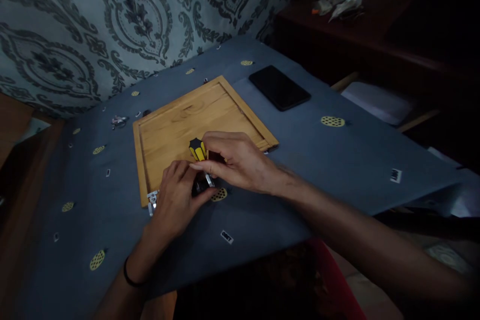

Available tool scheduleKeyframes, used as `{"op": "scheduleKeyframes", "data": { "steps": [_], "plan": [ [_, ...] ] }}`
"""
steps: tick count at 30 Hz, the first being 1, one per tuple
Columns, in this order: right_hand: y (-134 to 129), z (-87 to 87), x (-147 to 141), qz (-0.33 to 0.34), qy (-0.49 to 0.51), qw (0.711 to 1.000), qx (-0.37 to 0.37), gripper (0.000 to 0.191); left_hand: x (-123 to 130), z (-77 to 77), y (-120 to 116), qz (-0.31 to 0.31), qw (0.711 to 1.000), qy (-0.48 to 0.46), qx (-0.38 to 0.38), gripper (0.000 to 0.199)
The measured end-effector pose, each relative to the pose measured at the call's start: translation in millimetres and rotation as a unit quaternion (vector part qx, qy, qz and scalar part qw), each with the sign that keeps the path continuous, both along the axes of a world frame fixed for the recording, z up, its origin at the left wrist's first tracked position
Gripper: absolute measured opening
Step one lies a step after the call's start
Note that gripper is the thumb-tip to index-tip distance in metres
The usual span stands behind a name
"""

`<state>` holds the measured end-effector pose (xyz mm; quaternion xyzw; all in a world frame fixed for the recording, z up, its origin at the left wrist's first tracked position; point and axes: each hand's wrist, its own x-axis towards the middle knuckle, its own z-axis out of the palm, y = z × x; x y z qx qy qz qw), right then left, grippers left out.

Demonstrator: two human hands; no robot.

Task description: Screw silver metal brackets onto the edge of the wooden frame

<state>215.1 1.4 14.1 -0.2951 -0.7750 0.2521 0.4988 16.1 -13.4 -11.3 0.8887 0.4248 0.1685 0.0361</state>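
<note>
A framed wooden panel (187,115) lies on the blue patterned tablecloth (262,225). At its near edge, my right hand (240,160) is closed round a screwdriver (197,149) with a yellow and black handle, held upright with its top showing. My left hand (176,197) is closed beside it, thumb and fingers around a small metal part (209,180), mostly hidden between the hands. A metal hinge (152,200) sits at the panel's near left corner, just left of my left hand and partly covered by it.
A black phone (279,87) lies beyond the panel to the right. Small metal pieces (119,120) rest on the cloth to the panel's left. A patterned curtain (138,15) hangs behind the table. Further right stand a chair (375,102) and dark red furniture (360,35).
</note>
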Motion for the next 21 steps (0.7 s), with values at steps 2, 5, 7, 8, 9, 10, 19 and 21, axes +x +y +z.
{"op": "scheduleKeyframes", "data": {
  "steps": [2, 5, 7, 8, 9, 10, 19, 21],
  "plan": [
    [0.2, 0.1, 0.1, 0.001, 0.0, 1.0, 0.001, 0.036, -0.4, -0.4, 0.0, 0.002, 1.0, -0.003, -0.004, 0.034],
    [-0.1, 0.2, -0.5, -0.004, -0.001, 1.0, 0.005, 0.037, -0.7, -0.8, 0.2, 0.002, 1.0, -0.005, -0.005, 0.034],
    [-0.7, 0.4, -1.3, -0.01, 0.013, 1.0, 0.009, 0.038, -0.4, -0.3, 0.3, 0.001, 1.0, -0.007, 0.0, 0.034],
    [-1.1, 0.6, -1.7, -0.015, 0.029, 0.999, 0.011, 0.037, -0.1, 0.3, 0.3, 0.0, 1.0, -0.008, 0.001, 0.033],
    [-1.4, 0.8, -1.9, -0.025, 0.05, 0.998, 0.012, 0.036, 0.2, 1.1, 0.3, -0.001, 1.0, -0.006, -0.002, 0.033],
    [-1.6, 1.1, -2.0, -0.04, 0.073, 0.997, 0.011, 0.035, 0.6, 2.0, 0.2, -0.002, 1.0, -0.003, -0.008, 0.033],
    [1.0, -0.1, -1.7, -0.096, 0.083, 0.992, 0.0, 0.034, 1.1, 5.3, 0.1, -0.005, 0.999, -0.004, -0.033, 0.028],
    [1.6, -1.1, -1.9, -0.099, 0.067, 0.993, 0.011, 0.036, 0.9, 4.8, 0.1, -0.007, 0.999, -0.003, -0.031, 0.029]
  ]
}}
